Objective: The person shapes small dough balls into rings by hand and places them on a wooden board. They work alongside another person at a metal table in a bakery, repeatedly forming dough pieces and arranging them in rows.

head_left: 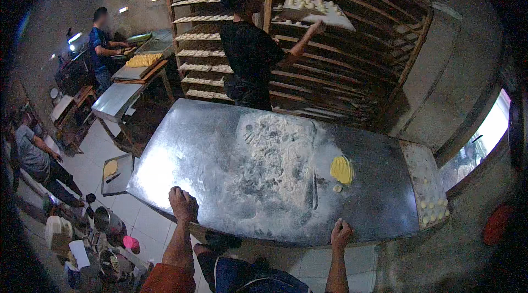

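Note:
My left hand (183, 204) rests on the near edge of a large metal table (192, 150), fingers curled over the rim, holding nothing. My right hand (341, 232) presses on the same near edge further right, fingers spread. White flour (275, 155) is scattered across the table's middle. A flat yellow piece of dough (341, 169) lies right of the flour, with a small bit just below it. Neither hand touches the dough or flour.
Across the table a person in black (250, 51) slides a tray of dough pieces (316, 10) into a tall wooden rack (352, 56). A board with small dough balls (432, 199) sits at the table's right end. Other people work at the left; pots and a tray lie on the floor.

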`<move>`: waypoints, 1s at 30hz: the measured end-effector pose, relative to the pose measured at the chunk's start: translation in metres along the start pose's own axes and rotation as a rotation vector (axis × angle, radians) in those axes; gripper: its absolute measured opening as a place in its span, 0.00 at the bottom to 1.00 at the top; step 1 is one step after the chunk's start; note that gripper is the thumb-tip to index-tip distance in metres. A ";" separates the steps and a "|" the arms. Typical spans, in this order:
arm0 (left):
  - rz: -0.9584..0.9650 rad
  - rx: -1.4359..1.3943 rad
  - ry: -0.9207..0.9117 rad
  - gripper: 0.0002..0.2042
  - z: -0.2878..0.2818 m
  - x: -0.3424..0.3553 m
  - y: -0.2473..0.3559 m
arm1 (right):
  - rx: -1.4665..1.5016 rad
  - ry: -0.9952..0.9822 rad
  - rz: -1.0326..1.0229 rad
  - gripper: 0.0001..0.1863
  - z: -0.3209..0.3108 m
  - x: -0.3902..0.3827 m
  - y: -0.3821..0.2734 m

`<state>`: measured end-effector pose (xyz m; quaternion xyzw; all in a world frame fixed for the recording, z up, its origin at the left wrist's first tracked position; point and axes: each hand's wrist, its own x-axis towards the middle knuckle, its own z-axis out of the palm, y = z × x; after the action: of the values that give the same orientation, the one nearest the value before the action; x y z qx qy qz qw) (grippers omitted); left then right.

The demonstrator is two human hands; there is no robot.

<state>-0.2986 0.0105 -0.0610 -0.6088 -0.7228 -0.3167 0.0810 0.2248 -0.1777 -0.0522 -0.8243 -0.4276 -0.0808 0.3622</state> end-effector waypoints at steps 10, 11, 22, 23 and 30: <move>-0.702 -0.078 0.647 0.32 0.010 -0.003 -0.030 | 0.037 0.026 0.074 0.18 -0.002 -0.002 -0.009; -0.864 -0.144 0.628 0.33 0.016 -0.005 -0.039 | 0.059 -0.089 0.115 0.18 -0.003 -0.001 -0.008; -0.949 -1.777 0.180 0.39 0.007 -0.044 -0.063 | -0.096 -0.067 -0.077 0.15 0.008 -0.004 0.018; -1.084 -1.877 0.242 0.39 -0.001 -0.047 -0.057 | -0.076 -0.110 -0.033 0.15 0.008 -0.004 0.018; -1.149 -1.890 0.380 0.39 0.006 -0.055 -0.053 | -0.140 -0.090 -0.118 0.15 0.011 -0.004 0.022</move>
<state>-0.3325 -0.0353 -0.1121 0.0560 -0.3416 -0.8161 -0.4628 0.2371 -0.1808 -0.0731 -0.8237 -0.4845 -0.0945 0.2789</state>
